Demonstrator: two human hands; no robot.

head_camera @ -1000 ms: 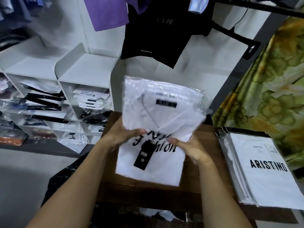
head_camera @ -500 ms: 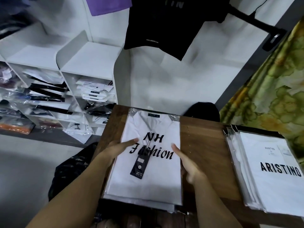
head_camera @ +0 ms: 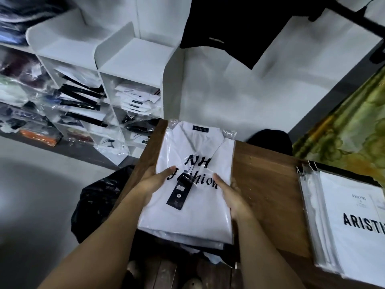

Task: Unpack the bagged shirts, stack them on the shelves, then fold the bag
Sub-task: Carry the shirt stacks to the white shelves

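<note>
Stack of glossy-bagged white folded shirts (head_camera: 193, 207) on brown wooden table (head_camera: 268, 197); left hand (head_camera: 153, 183) and right hand (head_camera: 232, 198) grip its sides.

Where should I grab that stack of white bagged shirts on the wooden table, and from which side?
Grip the stack of bagged shirts by its long side edges at mid-length, left hand from the left, right hand from the right, thumbs on top, fingers under. It lies flat in several slick plastic sleeves, so clamping all layers should stop sliding.
</note>
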